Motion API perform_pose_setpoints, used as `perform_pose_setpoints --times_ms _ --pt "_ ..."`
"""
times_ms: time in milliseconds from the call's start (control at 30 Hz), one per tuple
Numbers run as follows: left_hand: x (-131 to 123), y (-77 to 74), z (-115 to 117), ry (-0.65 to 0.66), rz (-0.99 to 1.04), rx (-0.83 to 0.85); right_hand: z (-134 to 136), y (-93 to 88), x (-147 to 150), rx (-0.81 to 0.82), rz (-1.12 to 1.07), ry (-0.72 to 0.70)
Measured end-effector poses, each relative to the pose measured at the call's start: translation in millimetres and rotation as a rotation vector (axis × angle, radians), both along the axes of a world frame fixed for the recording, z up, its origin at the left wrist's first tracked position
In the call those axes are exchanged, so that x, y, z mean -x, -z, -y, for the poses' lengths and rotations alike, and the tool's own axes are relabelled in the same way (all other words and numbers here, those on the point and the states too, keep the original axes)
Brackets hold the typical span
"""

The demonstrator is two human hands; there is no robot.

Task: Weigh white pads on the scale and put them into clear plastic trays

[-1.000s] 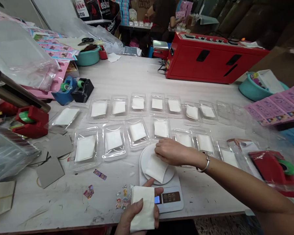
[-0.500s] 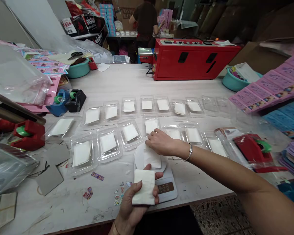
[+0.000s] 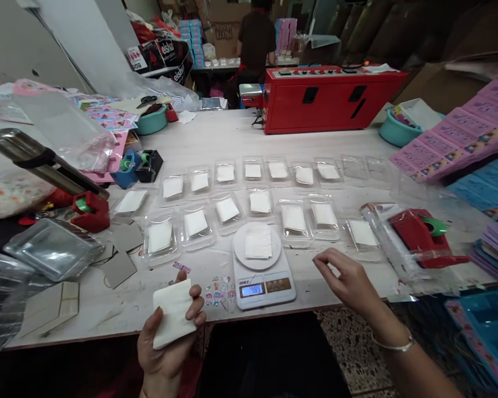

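Note:
My left hand (image 3: pixel 170 331) is wrapped round a stack of white square sheets (image 3: pixel 172 312), thumb in front, just past the table's near edge. To the right of the scale, my right hand (image 3: pixel 348 279) hangs over the near edge with its fingers drawn together in a loose loop; nothing shows in them. A white digital scale (image 3: pixel 249 301) stands between the hands, its display lit. On its round plate lies another small stack of white sheets (image 3: pixel 258 244). Behind it, two rows of clear plastic trays (image 3: pixel 228 225) hold white sheets like these.
Tape dispensers (image 3: pixel 419 235) stand at both sides. Grey cards (image 3: pixel 120 268) and clear packaging (image 3: pixel 53 246) lie on the left. A red machine (image 3: pixel 315 105) and teal basins (image 3: pixel 151 121) line the back. Pink boxes (image 3: pixel 460 132) are stacked right. A person (image 3: pixel 257 38) stands beyond.
My right hand has left the scale and moved right, uncovering the sheets on it. My left hand has moved left with its stack, so the scale's display now shows.

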State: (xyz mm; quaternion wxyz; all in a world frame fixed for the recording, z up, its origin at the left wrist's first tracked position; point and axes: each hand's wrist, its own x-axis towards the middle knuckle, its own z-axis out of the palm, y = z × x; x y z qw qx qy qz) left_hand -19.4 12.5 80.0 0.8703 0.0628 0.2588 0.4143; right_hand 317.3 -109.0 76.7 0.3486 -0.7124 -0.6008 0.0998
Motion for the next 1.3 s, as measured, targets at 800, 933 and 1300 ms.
perform_pose_setpoints --times_ms 800,933,1300 --pt "-20.1 33.5 20.4 0.133 0.087 0.229 -49.4 9.9 56.2 -0.023 0.471 -0.151" --pt "-30.0 30.2 17.7 0.136 0.045 0.274 -75.9 18.0 60.6 0.082 0.594 -0.234" --pt "-32.2 43.0 11.3 0.162 0.024 0.328 -97.7 29.7 50.6 0.087 0.747 -0.319"
